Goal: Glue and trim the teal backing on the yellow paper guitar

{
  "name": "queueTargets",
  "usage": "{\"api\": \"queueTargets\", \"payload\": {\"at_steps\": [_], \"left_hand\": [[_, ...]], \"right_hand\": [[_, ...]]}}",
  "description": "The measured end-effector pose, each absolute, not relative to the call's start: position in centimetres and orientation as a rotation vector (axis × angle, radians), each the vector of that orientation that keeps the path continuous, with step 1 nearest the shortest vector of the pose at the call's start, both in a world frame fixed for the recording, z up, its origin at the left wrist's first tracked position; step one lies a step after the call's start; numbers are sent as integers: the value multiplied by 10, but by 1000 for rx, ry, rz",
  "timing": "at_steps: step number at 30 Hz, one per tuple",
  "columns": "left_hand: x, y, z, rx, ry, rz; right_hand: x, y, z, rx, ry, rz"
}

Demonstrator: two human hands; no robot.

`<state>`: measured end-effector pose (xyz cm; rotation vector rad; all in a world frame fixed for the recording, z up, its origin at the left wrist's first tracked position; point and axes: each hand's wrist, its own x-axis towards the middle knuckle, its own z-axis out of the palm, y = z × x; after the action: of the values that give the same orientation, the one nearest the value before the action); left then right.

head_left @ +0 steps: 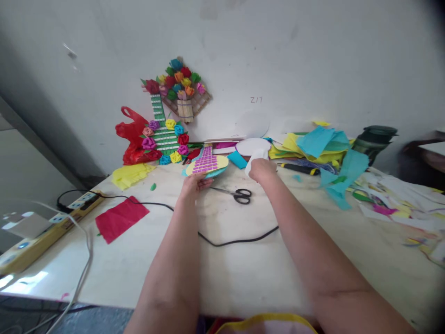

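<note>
My left hand (pixel 197 183) grips the near edge of a paper craft (pixel 208 163), a yellow oval with a purple lattice and light blue paper below it. Its fingers lie partly under the piece. My right hand (pixel 262 170) is closed on a piece of white paper (pixel 251 164), the fingertips hidden behind the hand. Between the hands, black-handled scissors (pixel 239 195) lie on the table with the blades pointing left. A white oval sheet (pixel 253 146) and a folded blue paper (pixel 237 159) are just beyond the right hand.
A flower-decorated green paper craft (pixel 164 139) and a red plastic bag (pixel 134 139) stand by the wall. Red crepe paper (pixel 121 218) and a power strip (pixel 66 222) lie left. A utility knife (pixel 299 168), blue crepe paper (pixel 325 143) and a dark bottle (pixel 373 141) are right. A black cable (pixel 239 242) crosses the table.
</note>
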<state>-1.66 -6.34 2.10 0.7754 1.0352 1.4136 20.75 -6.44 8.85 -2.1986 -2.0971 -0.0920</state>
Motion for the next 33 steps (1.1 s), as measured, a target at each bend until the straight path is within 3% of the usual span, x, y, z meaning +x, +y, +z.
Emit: {"api": "queueTargets", "payload": {"at_steps": [16,33], "left_hand": [[2,-64,20,832,1108,1450],[3,-64,21,819,1098,1439]], "right_hand": [[258,-65,71,-2555,-2038,167],[271,-73,91,-2195,-1811,64]]}}
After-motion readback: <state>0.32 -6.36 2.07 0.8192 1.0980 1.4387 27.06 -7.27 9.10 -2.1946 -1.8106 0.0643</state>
